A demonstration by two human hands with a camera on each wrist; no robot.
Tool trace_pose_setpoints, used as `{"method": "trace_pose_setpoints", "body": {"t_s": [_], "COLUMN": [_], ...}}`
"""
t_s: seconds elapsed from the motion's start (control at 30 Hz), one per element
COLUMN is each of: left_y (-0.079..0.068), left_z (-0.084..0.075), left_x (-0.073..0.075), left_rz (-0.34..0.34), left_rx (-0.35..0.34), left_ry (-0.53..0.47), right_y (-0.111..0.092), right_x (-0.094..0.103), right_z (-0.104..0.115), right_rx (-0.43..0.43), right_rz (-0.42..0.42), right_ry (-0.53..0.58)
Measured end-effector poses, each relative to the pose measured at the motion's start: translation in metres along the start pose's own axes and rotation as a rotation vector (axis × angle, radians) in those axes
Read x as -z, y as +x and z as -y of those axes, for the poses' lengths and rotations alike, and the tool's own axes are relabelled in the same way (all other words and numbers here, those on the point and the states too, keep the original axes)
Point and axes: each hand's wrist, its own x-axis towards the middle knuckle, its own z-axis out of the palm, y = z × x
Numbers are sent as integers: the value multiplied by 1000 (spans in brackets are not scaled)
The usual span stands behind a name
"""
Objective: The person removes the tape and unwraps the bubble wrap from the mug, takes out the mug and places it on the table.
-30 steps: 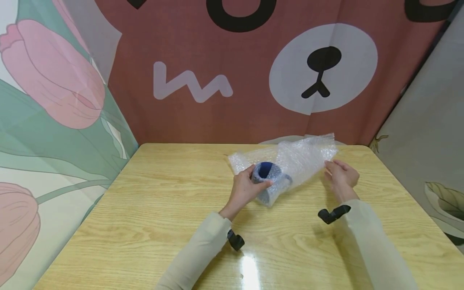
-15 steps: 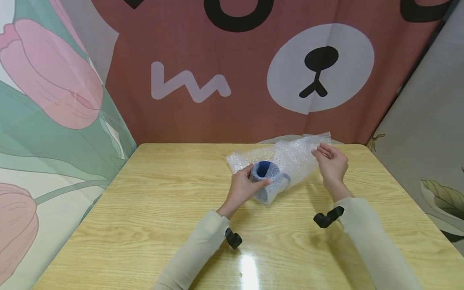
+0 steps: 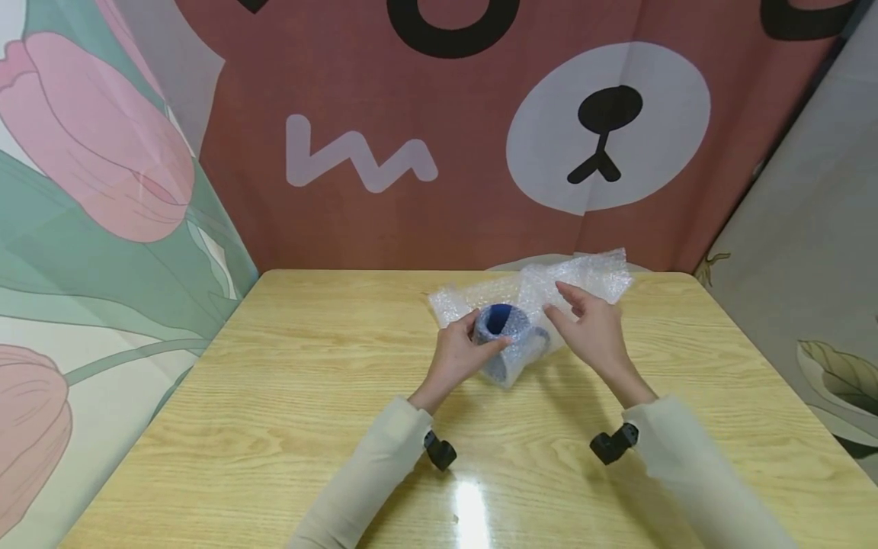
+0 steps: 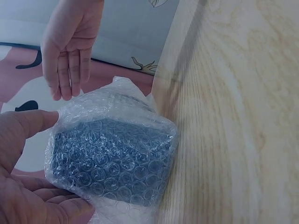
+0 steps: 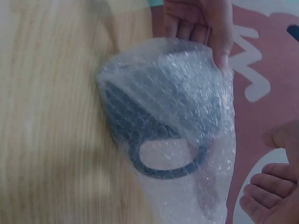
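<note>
A dark blue mug point(image 3: 506, 329) stands on the table, partly covered by bubble wrap point(image 3: 579, 276). Its mouth faces up in the head view. My left hand point(image 3: 458, 357) grips the mug from the left, thumb on the near side and fingers round the far side. Through the wrap, the mug's handle point(image 5: 170, 173) shows in the right wrist view, on the side away from my left hand. Just right of the mug, my right hand point(image 3: 595, 328) hovers above the loose wrap with its fingers extended and nothing in them.
The light wooden table point(image 3: 329, 366) ends at the back against a reddish cloth point(image 3: 466, 221) with a bear's muzzle printed on it. A flowered cloth point(image 3: 103, 305) hangs at the left, a grey one point(image 3: 809, 229) at the right.
My right hand has come off the wrap's far right end and moved left toward the mug, its fingers spreading. My left hand keeps its grip in the same place.
</note>
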Motion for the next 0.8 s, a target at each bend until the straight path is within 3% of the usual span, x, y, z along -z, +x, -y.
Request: {"method": "trace_pose_setpoints", "body": {"t_s": [0.23, 0.57, 0.8], "left_y": [0, 0, 1], "left_z": [0, 0, 1], "left_x": [1, 3, 4], "left_rz": [0, 29, -8], "left_rx": [-1, 17, -12], "left_ry": [-7, -8, -28], "right_y": [-10, -24, -27], "right_x": [-5, -18, -23], "right_z": [10, 15, 15], "right_rx": [47, 219, 229], "right_rz": [83, 87, 117], "right_ry": [-174, -201, -212]}}
